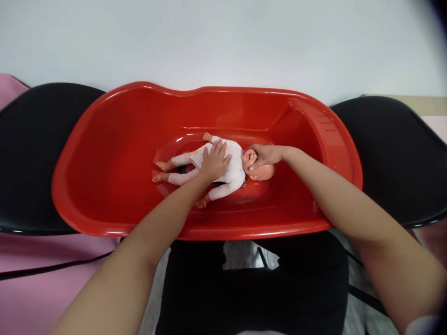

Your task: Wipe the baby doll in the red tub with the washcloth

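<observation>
A baby doll [233, 168] in a white outfit lies on its back on the floor of a red baby bathtub [104, 153]. Its head points right and its bare feet point left. My left hand [214, 163] rests flat on the doll's belly with fingers spread. At the doll's face, my right hand [267, 155] grips the head, thumb on the near side and fingers on the far side, covering the eyes. The doll's mouth shows below that hand. A dark object shows in part under the doll's legs and back.
Black chair seats stand under the tub's ends, one at the left [31, 153] and one at the right [387, 153]. A pale wall [223, 42] rises behind the tub. Pink material [45, 279] shows at the lower left, and my dark-clothed legs [251, 293] are just in front.
</observation>
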Available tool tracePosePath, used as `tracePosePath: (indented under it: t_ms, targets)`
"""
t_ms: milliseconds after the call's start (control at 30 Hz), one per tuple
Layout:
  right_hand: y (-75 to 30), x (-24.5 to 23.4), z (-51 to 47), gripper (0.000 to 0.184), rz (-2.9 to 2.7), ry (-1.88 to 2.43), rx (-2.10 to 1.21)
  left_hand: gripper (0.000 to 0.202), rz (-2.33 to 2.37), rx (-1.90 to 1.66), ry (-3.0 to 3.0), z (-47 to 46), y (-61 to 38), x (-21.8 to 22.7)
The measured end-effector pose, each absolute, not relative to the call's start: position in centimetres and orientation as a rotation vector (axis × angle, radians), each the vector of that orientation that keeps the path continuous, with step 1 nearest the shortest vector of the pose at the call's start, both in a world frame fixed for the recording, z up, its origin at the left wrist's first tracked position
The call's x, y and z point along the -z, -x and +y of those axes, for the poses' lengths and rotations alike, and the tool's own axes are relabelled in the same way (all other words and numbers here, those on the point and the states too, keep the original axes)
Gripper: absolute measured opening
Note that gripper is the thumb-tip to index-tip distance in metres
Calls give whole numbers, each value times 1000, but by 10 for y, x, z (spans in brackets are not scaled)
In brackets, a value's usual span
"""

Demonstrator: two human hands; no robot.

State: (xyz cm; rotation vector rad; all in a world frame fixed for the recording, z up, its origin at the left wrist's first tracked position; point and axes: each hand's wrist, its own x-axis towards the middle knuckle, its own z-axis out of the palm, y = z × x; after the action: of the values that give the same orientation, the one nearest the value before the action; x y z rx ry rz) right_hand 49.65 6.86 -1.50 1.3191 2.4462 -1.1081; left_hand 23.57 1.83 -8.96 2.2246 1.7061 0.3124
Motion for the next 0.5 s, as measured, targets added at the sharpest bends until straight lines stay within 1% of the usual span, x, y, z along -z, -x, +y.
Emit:
tracePosePath:
  t_ms: [67, 133, 267, 400, 467, 500]
  targets:
    - [-495, 12, 65, 67, 2444, -1283, 1144, 65, 1725, -291, -2186, 17, -226, 88]
    - [-493, 9, 61, 65, 2448, -1284, 1137, 67, 1678, -233, -2220, 11, -213, 83]
    - [-491, 8, 55, 75, 2462, -1314, 1099, 76, 1597, -67, -2315, -11, -168, 74]
    - [-491, 8, 54, 76, 2433, -1341, 1080, 88, 1658, 274, -2311, -30, -114, 71]
    - [-492, 8, 54, 77, 2447, -1353, 1047, 86, 1621, 391, -2314, -33, -100, 70]
    - [-492, 7, 53, 77, 2474, -1359, 1008, 83, 1595, 388, -2312, -33, -98, 69]
